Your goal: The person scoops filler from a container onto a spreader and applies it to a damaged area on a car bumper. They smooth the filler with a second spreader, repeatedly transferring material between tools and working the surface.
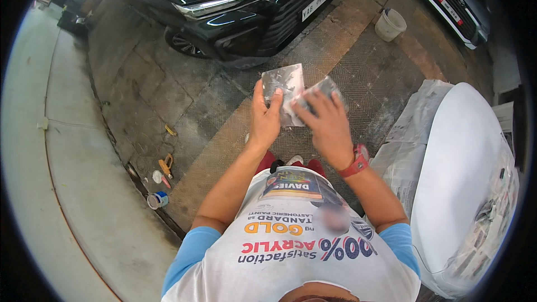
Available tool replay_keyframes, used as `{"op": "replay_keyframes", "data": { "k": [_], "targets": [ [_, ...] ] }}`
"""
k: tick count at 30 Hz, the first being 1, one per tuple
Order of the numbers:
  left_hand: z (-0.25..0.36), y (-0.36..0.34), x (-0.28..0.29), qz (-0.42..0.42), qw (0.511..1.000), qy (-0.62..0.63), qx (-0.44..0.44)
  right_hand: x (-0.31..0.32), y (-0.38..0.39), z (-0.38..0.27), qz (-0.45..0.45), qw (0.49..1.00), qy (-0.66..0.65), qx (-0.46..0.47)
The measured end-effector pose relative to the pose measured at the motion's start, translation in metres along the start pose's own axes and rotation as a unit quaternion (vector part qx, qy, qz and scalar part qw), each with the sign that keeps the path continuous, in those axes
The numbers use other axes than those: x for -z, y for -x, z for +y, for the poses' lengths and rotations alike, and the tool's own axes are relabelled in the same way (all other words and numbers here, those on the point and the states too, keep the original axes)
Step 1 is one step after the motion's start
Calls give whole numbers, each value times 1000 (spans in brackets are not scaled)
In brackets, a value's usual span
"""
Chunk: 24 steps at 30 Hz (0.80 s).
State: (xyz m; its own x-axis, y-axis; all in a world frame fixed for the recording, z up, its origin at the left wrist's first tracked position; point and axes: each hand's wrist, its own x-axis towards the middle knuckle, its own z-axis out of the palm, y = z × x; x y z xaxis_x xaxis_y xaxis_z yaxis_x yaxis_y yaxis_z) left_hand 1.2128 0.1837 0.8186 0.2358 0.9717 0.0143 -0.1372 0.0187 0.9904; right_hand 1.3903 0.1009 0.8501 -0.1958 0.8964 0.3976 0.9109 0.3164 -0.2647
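Left fingers (259, 95) hold plate (286, 77), right fingers (320, 103) perhaps pad (328, 85).

Both arms reach forward, converging ahead of body; left forearm (232, 176) slants up and inward; left hand (265, 122) in pinch grip, thumb (277, 99) extended upward, fingers partly hidden; right forearm (379, 198) slants up and leftward; right hand (330, 127) back uppermost, fingers (321, 103) spread, slightly bent, motion-blurred; hands close together, apart from each other.
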Motion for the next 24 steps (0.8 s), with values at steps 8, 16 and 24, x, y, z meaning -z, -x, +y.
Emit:
{"op": "replay_keyframes", "data": {
  "k": [8,16,24],
  "targets": [
    [-29,-22,31,161,969,186,23,29,9,-10,-46,991,-70,103],
    [-1,-12,8,48,949,284,131,-18,-2,46,-135,981,124,-61],
    [-7,-10,10,76,997,29,11,26,-13,19,-73,996,42,7]
  ]
}}
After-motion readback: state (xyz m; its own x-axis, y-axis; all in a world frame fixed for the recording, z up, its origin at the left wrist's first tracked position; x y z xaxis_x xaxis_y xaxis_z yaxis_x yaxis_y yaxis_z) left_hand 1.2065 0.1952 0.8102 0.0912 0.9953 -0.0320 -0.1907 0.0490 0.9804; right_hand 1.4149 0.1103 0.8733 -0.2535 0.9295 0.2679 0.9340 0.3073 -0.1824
